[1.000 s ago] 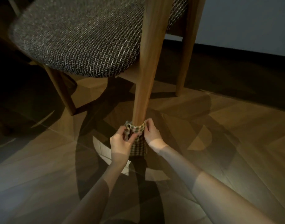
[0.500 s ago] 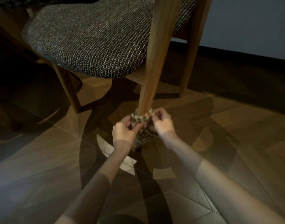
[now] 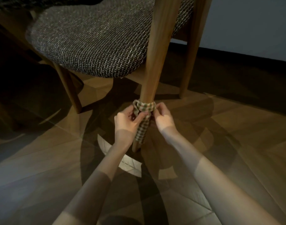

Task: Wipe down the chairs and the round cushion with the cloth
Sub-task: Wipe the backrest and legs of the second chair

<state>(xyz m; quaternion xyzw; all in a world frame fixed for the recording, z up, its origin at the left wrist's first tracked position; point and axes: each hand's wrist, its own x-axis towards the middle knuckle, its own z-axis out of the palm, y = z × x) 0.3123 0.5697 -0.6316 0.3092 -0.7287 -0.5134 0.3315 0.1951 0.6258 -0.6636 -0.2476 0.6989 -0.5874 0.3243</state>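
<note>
Cloth point(image 3: 144, 109), checked, centre of frame: looped round the front leg point(image 3: 156, 62) of the chair low down, near the floor point(image 3: 236, 143). One loose end hangs down the leg between the two hands.

Nearest: two bare forearms enter from the lower edge and converge on the leg.

Left hand point(image 3: 126, 120): fingers curled, pinching the cloth on the left side of the leg.

Right hand point(image 3: 163, 118): fingers curled, pinching the cloth on the right side of the leg. The hands are close together but apart, with the leg and cloth between them.

Beyond: wood-pattern floor with overlapping shadows and a bright patch just below the hands.

Above: woven seat point(image 3: 93, 41), grey-brown, fills the upper left and centre. Two more wooden legs are visible, one at left point(image 3: 69, 90), one at upper right point(image 3: 192, 54).

Farthest: pale wall point(image 3: 252, 21) with dark skirting, upper right.
</note>
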